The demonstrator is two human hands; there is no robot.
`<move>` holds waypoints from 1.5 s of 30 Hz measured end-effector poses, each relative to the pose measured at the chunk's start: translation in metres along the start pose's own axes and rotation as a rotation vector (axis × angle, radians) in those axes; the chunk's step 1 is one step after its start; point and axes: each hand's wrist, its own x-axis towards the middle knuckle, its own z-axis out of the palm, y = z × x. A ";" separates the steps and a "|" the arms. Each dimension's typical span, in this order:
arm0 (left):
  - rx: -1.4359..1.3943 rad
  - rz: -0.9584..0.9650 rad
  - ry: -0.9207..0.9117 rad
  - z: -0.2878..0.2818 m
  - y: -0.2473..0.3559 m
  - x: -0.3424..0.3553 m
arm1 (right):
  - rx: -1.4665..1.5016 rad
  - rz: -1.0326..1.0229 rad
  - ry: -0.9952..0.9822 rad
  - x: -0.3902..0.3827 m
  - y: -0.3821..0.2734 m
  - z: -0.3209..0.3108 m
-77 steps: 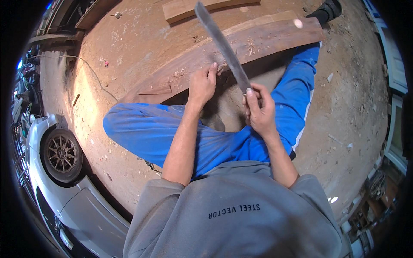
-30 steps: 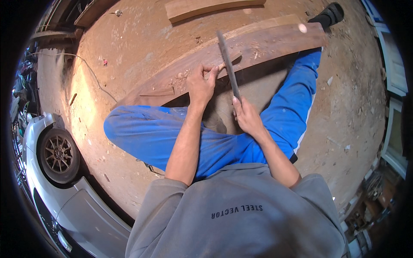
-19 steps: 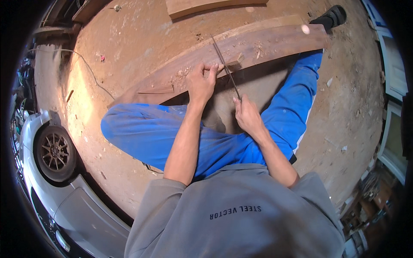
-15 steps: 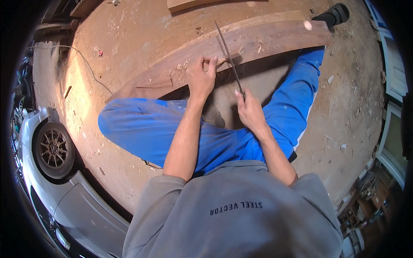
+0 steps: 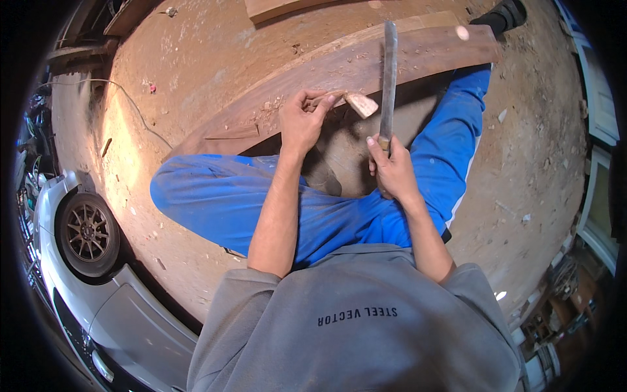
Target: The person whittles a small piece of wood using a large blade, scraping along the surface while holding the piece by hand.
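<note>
L hand (image 5: 302, 124) pinches a pale wood chip (image 5: 358, 104) on the curved plank (image 5: 366, 65); R hand (image 5: 392, 171) grips the machete (image 5: 388, 75) w/ blade upright just right of chip. Best keep fingers off the cut line.

The only lettering in view is a short line of dark print (image 5: 357, 314) across the grey sweatshirt (image 5: 339, 326) at the near edge of the scene, just below its neckline and about midway between left and right. It runs in one slightly curved row of small capital-style characters. No packages, labels, signs or screens can be made out anywhere else.
</note>
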 end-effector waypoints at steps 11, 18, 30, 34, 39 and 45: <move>-0.119 0.132 -0.041 0.000 -0.008 -0.001 | 0.199 -0.051 0.026 0.007 0.003 -0.009; -0.334 0.079 -0.132 -0.004 -0.005 -0.002 | 0.163 -0.145 -0.018 -0.003 -0.004 -0.007; 0.074 -0.068 -0.085 -0.025 -0.005 0.006 | -0.135 -0.081 -0.182 -0.014 -0.019 0.000; -0.025 -0.128 -0.149 -0.032 -0.012 0.005 | -0.044 -0.278 -0.158 -0.009 -0.031 0.002; -0.150 -0.293 -0.248 -0.037 -0.005 0.000 | -0.039 -0.429 -0.140 -0.003 -0.045 -0.007; -0.143 -0.337 -0.293 -0.039 -0.014 -0.009 | -0.490 -0.385 -0.150 0.010 -0.019 -0.021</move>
